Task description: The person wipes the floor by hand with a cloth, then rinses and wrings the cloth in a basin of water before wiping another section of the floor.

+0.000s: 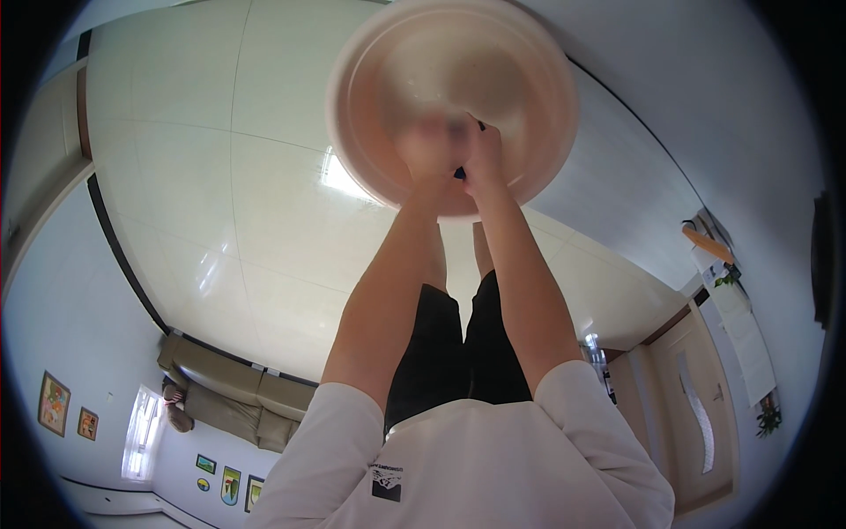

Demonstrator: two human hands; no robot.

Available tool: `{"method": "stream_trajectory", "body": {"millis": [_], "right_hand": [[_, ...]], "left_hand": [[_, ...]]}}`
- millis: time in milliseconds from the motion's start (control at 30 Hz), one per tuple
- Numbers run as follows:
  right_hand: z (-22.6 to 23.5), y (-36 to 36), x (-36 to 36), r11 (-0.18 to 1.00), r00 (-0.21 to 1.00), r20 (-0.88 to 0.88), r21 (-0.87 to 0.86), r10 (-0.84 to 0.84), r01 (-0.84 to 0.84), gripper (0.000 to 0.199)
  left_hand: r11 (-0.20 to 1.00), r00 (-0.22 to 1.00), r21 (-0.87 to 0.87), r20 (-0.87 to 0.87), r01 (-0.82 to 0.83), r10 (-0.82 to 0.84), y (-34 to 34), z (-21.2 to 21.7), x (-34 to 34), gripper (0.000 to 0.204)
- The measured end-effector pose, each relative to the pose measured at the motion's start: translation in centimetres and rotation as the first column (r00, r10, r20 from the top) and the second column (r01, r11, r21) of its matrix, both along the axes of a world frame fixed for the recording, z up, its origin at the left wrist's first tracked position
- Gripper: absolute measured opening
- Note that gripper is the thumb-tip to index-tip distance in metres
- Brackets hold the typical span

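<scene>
Both hands reach down together into a wide, round, pale pink plastic basin (370, 97) that sits on the glossy cream-tiled floor (220, 203) at about twelve o'clock in the view. Left hand (425, 145) is smeared by motion blur near the basin's middle, so whether it is curled or spread cannot be told. Right hand (483, 154) lies just beside it, at its three o'clock, with the fingers folded close around a small dark object (460, 173), of which only a sliver shows below the knuckles; what kind of thing it is cannot be made out. The two hands are touching or very nearly so.

Both bare forearms run from six o'clock up to the basin, coming out of the short sleeves of a white shirt (476, 467). Between the arms show black shorts (458, 344) and bare lower legs, with the feet hidden at the basin's near rim.

At eight o'clock a tan sofa (233, 388) stands against the wall, with small framed pictures (53, 403) and a bright window (141, 432) farther toward the rim. At four o'clock there is a light wooden door (696, 414), and a dark baseboard edges the floor.
</scene>
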State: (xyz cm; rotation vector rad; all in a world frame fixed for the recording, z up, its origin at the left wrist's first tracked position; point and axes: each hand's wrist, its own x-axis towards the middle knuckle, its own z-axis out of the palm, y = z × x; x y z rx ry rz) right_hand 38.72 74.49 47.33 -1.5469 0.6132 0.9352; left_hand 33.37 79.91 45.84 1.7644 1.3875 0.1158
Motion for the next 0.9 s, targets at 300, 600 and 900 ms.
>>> {"method": "stream_trajectory", "body": {"millis": [300,600,900], "right_hand": [[-0.6,-1.0,0.3,0.983,0.980,0.088,-0.060,0.176,-0.171,0.037],[-0.4,-2.4,-0.2,0.950,0.950,0.213,0.161,0.230,-0.266,0.051],[0.5,-2.2,-0.3,0.985,0.908,0.385,-0.011,0.162,-0.171,0.061]], "left_hand": [[0.844,0.954,-0.449,-0.079,-0.293,0.289,0.1,0.9,0.5,0.036],[0.592,0.760,-0.805,0.357,-0.044,0.543,-0.1,2.1,-0.8,0.060],[0.796,0.950,-0.594,0.164,-0.119,0.264,-1.2,4.8,1.7,0.049]]}}
